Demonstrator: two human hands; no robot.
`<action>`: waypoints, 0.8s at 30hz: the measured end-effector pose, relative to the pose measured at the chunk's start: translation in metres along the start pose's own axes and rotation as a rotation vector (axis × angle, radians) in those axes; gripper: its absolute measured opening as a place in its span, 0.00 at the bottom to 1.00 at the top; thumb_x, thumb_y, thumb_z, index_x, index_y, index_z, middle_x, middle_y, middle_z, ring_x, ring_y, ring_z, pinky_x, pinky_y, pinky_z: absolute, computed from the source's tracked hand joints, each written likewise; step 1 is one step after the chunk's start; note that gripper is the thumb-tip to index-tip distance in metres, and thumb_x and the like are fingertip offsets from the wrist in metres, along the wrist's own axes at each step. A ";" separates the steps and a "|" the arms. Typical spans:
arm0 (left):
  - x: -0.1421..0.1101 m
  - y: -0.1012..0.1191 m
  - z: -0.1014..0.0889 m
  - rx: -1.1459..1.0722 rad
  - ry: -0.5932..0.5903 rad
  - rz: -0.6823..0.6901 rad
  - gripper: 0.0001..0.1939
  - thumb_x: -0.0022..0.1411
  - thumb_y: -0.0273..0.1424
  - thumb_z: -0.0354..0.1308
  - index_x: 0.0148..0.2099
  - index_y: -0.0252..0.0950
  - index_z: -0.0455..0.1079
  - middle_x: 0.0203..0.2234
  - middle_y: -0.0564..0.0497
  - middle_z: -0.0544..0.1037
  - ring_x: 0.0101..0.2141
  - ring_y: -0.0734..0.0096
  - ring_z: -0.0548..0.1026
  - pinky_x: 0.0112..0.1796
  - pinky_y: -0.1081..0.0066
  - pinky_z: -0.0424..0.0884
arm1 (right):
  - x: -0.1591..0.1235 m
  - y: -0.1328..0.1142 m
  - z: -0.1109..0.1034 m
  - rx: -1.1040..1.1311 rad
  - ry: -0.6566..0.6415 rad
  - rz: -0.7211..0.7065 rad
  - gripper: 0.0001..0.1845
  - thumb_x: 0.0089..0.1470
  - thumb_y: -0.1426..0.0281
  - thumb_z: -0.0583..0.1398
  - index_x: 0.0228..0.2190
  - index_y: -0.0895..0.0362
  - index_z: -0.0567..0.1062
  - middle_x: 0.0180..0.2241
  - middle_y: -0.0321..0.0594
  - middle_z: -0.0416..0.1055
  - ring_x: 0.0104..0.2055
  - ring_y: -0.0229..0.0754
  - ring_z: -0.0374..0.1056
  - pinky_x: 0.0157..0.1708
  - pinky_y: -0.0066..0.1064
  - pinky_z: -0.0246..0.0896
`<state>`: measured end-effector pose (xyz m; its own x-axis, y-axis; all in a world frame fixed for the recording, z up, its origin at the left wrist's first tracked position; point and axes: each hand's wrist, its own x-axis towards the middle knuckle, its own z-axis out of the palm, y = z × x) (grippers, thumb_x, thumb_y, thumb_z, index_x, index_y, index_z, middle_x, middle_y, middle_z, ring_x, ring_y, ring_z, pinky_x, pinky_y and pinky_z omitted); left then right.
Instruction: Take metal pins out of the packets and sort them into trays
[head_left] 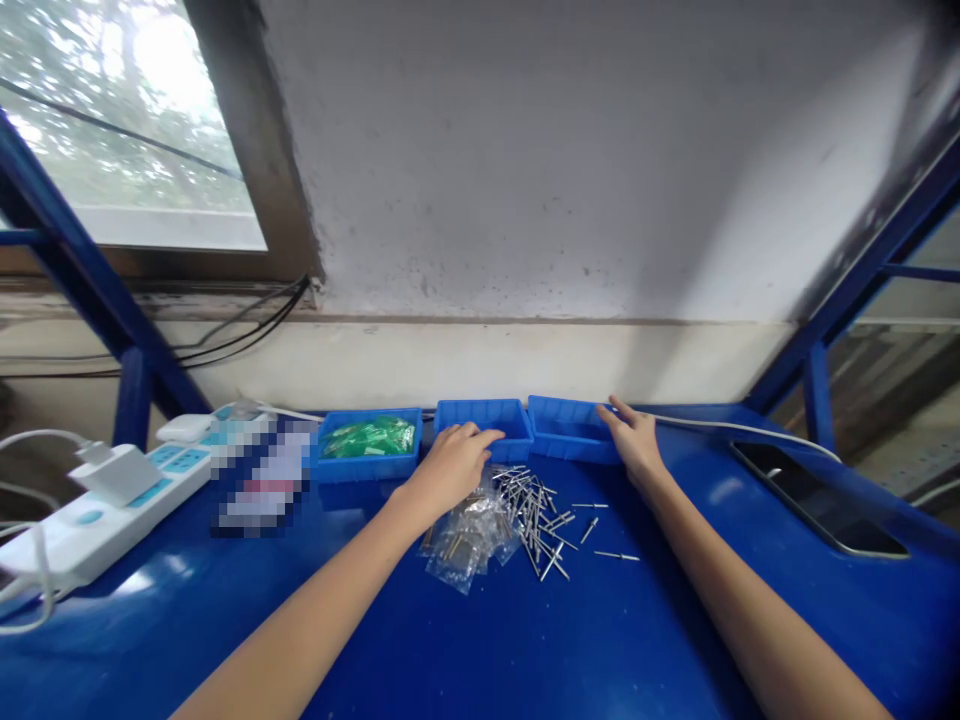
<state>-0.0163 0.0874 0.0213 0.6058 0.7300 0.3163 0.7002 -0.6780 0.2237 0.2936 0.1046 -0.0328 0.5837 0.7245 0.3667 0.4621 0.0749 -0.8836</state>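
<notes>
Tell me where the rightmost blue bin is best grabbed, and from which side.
Probably the right end wall of the rightmost blue bin, coming from the right, where the right hand is. The left end sits close beside the middle bin, leaving little finger room; no bin crowds the right end.

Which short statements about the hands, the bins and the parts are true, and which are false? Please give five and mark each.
1. The left bin holds green packets. True.
2. The right hand is at the left bin. False: it is at the right bin.
3. The left hand is close to the middle bin. True.
4. All metal pins are inside bins. False: they lie on the blue table.
5. The phone lies to the right of both hands. True.
</notes>
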 end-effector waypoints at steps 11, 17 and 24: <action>0.000 -0.003 0.004 -0.040 0.051 0.041 0.18 0.62 0.19 0.47 0.51 0.39 0.66 0.38 0.50 0.75 0.42 0.63 0.71 0.55 0.53 0.56 | -0.013 -0.015 -0.006 0.102 -0.189 0.045 0.30 0.43 0.58 0.64 0.48 0.57 0.72 0.52 0.45 0.68 0.55 0.51 0.62 0.55 0.41 0.55; 0.002 -0.009 0.007 -0.034 0.044 0.043 0.22 0.60 0.17 0.44 0.52 0.38 0.68 0.35 0.47 0.75 0.39 0.62 0.72 0.54 0.52 0.57 | -0.017 -0.016 -0.010 0.094 -0.196 0.051 0.31 0.44 0.58 0.64 0.50 0.58 0.71 0.52 0.46 0.68 0.56 0.52 0.61 0.56 0.42 0.54; -0.005 -0.002 -0.016 -0.063 0.112 0.020 0.18 0.64 0.26 0.47 0.54 0.38 0.67 0.48 0.44 0.68 0.50 0.60 0.66 0.52 0.60 0.62 | -0.023 -0.018 -0.013 0.037 -0.168 0.025 0.31 0.43 0.56 0.64 0.48 0.58 0.72 0.50 0.47 0.70 0.53 0.52 0.64 0.54 0.41 0.57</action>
<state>-0.0272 0.0838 0.0344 0.5710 0.7047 0.4212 0.6614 -0.6988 0.2725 0.2809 0.0780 -0.0216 0.4735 0.8305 0.2935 0.4222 0.0785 -0.9031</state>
